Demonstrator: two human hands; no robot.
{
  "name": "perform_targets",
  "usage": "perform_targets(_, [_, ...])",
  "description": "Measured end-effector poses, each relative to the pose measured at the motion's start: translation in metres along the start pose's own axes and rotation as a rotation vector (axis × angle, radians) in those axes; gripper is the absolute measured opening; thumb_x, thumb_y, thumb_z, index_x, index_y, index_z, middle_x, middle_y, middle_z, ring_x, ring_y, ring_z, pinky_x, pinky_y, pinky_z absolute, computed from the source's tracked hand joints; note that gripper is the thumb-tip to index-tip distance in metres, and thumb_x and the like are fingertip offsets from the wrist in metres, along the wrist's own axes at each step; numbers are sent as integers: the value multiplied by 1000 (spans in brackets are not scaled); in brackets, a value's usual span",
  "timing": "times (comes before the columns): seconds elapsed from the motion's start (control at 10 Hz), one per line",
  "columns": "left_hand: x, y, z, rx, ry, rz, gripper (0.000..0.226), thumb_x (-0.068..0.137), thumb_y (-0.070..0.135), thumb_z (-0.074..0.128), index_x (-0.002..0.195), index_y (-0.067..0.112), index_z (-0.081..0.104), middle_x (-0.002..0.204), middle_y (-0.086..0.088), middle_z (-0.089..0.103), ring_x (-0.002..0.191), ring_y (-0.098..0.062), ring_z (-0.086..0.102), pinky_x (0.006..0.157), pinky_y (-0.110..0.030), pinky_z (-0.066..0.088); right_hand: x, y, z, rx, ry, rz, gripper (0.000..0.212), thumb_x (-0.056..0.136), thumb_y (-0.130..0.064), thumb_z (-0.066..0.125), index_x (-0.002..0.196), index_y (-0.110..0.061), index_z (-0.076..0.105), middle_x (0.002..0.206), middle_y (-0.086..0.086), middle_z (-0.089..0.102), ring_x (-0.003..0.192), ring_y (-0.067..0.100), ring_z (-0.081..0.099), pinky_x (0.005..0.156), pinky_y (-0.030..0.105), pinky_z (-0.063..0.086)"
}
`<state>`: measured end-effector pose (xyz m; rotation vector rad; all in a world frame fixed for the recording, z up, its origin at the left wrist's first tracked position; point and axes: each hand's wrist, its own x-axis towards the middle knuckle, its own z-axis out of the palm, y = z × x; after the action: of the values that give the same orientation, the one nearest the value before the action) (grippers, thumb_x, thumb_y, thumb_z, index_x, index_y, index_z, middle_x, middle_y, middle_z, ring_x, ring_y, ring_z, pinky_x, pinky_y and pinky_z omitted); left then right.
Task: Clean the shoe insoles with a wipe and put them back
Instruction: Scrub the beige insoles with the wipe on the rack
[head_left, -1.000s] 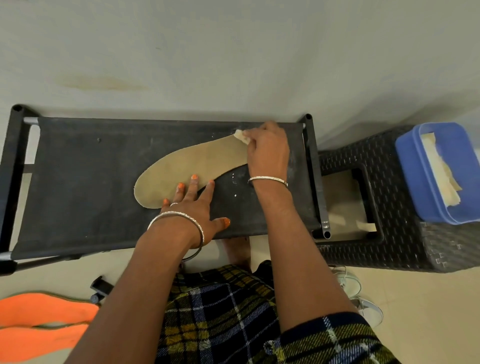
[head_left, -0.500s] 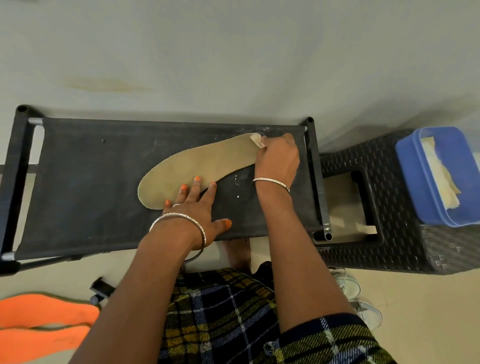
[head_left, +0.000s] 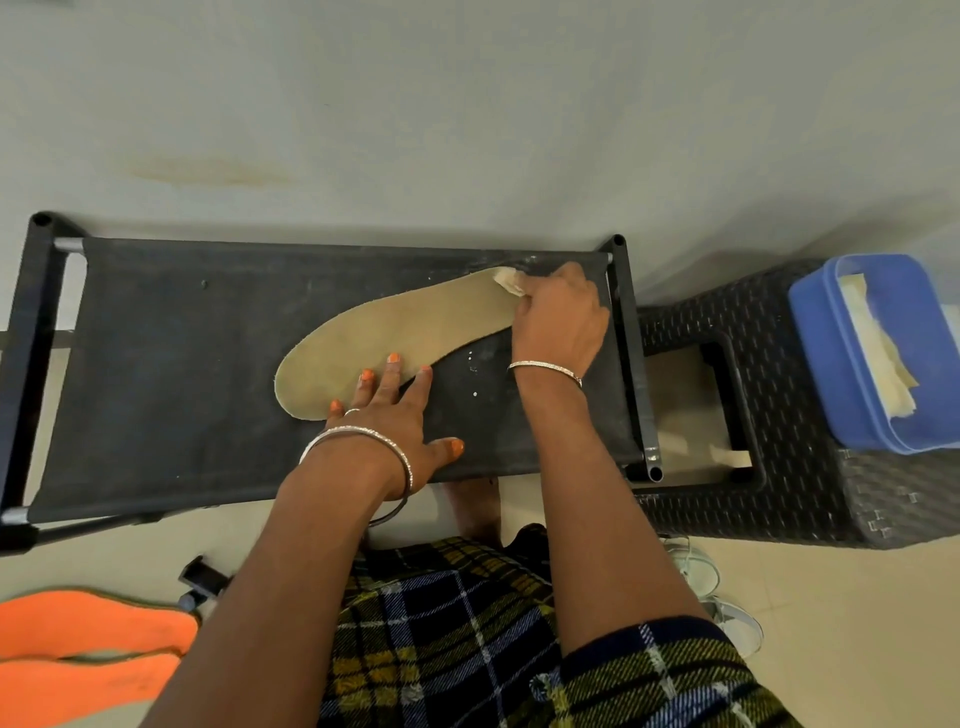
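A tan insole (head_left: 384, 335) lies flat on the black fabric top of a low rack (head_left: 171, 374), its heel end toward the right. My left hand (head_left: 395, 415) presses straight fingers onto the insole's near edge by the toe end. My right hand (head_left: 558, 319) grips a small cream wipe (head_left: 508, 280) and holds it against the insole's heel end; most of the wipe is hidden under the fingers.
A blue tub (head_left: 878, 353) with cream wipes inside stands on a dark woven stool (head_left: 779, 467) to the right. Two orange insoles (head_left: 88, 654) lie on the floor at lower left. White shoes (head_left: 717, 603) sit by my right leg. A wall rises behind the rack.
My right hand shifted with the wipe along the heel end, first right then slightly back left. The left hand and the insole stayed put.
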<state>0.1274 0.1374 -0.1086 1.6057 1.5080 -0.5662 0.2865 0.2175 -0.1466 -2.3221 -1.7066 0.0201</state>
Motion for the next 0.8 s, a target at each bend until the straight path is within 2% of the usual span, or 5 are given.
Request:
perform_targets(0.1, [0,-1,1,2,9,1,85,99,58,41,155,31,-17,161,0,-29,151,-29,-16,121,-52,2,3,11,-5,131,-32,112,23,93,-14,61,110,-21,75,100,11,61,90,31,62,71,35,47])
perform_targets(0.3, [1,-2,1,6,10,-6,85,98,58,41,155,31,-17,161,0,-29,151,-29,-16,121,-52,2,8,0,-12,361,61,107,28,87,-8,64,109,-22,75,99,8,62,89,24,61,72,24,40])
perform_targets(0.4, [2,-3,1,12,8,-8,85,98,59,41,155,32,-16,161,0,-28,151,-29,-15,120,-53,3,1,-5,-5,284,-89,-83,31,90,-9,64,114,-25,73,98,10,60,89,26,58,74,33,48])
perform_targets(0.5, [3,-2,1,15,6,-8,85,98,59,40,155,32,-17,161,0,-28,151,-30,-15,120,-53,3,-1,-5,-1,158,-93,-72,30,92,-13,63,113,-32,73,98,8,59,89,28,58,70,42,49])
perform_targets(0.8, [1,-2,0,7,7,0,85,98,58,41,155,31,-16,161,0,-28,151,-29,-15,121,-52,3,11,1,-16,303,-6,192,25,91,-10,61,111,-17,75,109,10,61,92,24,62,76,25,44])
